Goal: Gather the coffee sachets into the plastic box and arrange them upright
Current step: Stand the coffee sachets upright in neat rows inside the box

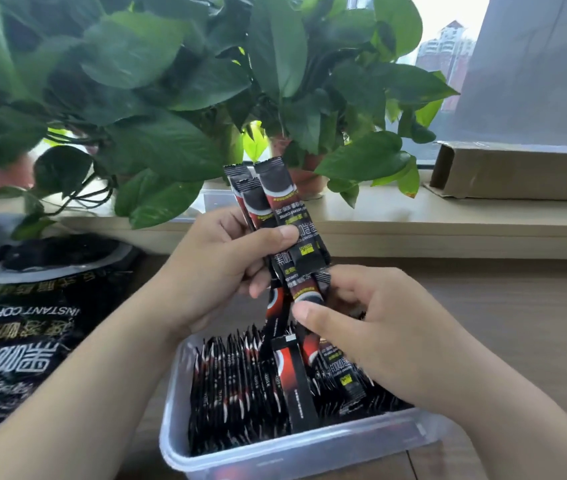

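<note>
A clear plastic box [275, 455] stands on the wooden table, packed with several black-and-red coffee sachets [233, 386] standing on edge. My left hand [219, 261] grips a small bundle of sachets [275, 202] upright above the box, thumb pressed across them. My right hand [372, 327] pinches another sachet [304, 289] just below that bundle, thumb on its front. One sachet [292, 379] leans loose on top of the packed row, and several more lie beneath my right hand.
A large black instant-coffee bag [22, 327] lies open at the left. Potted green plants [178, 98] fill the windowsill behind. A cardboard box [517, 171] rests on the sill at the right. Bare wooden table [517, 323] lies to the right of the box.
</note>
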`<state>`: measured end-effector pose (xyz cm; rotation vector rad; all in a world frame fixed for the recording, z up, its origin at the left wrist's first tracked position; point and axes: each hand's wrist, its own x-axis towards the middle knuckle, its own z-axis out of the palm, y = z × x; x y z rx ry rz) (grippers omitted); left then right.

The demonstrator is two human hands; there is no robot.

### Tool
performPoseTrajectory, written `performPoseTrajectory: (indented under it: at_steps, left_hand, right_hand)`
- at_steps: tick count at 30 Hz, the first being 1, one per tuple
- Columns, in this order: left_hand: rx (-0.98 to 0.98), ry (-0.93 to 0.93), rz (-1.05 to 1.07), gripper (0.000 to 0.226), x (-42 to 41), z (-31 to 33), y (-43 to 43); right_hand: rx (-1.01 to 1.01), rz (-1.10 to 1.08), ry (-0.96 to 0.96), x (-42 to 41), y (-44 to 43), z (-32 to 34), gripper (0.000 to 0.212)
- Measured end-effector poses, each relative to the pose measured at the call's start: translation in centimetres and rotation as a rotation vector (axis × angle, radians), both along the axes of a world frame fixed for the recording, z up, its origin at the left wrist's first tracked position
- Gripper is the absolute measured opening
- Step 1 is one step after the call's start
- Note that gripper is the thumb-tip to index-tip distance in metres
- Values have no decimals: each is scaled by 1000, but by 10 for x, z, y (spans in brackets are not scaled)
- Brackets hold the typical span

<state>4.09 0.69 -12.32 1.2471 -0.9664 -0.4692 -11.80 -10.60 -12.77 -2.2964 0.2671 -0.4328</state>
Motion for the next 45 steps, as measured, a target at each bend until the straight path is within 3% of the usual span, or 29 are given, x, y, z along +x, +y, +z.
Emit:
performPoseTrajectory:
  at_steps: [8,13,20,22,25,27,31,35,38,42,45]
  left_hand:
    - [47,-2,9,37,-2,-1,5]
    - [84,99,77,22,-9,0,7]
    - [-26,169,205,30,-15,3,6]
    - [-71,140,276,22,-9,3,7]
    - [-135,150,269,38,-10,7,8]
    - [-168,172,251,35,-12,8,9]
    - [-48,162,140,21,-14,5,10]
    - [43,114,1,10,-16,-3,9]
    - [43,18,-66,26,-11,-9,9]
    - [104,-26,-210,26,-12,-10,11]
    - [111,0,-242,27,-14,-9,13]
  right_hand:
    - [83,-43,-5,-5,1,7,24]
    - [214,-25,81,-5,11,10,27]
    - [106,73,110,5,20,3,7]
    - [78,98,133,5,19,4,17]
    - [-10,34,103,1,12,9,14]
    - [-11,-43,76,-5,7,15,16]
    - [217,-155,-137,-8,-2,23,20]
    - [542,-102,-269,-2,5,22,13]
    - [583,-155,-285,4,9,18,15]
    - [595,-288,-348,7,10,16,27]
    - [683,-238,-351,5,13,18,9]
